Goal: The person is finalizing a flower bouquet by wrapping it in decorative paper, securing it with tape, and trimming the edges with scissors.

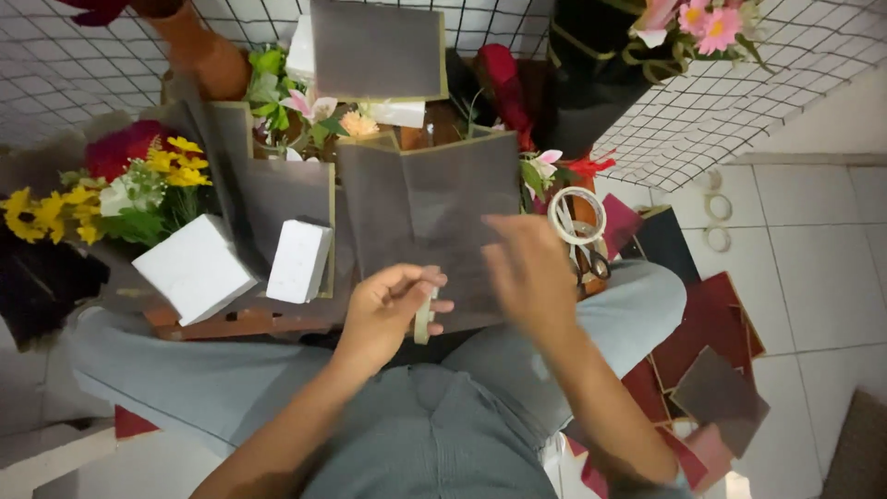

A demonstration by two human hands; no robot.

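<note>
My left hand [393,310] is closed on a small roll of clear tape [424,321], held edge-up over my lap. My right hand [528,273] is blurred, fingers spread, just right of it and over the lower edge of a dark grey wrapping sheet [434,199] with a thin gold border. That sheet stands folded in front of me on a low wooden board [231,323]. My right hand holds nothing that I can see.
Two white foam blocks [196,268] [297,261] lie on the board at left. Yellow and red artificial flowers [139,180] sit far left, pink ones [702,23] top right. A tape roll and scissors [580,231] lie at right. Red and dark sheets [711,370] cover the tiled floor.
</note>
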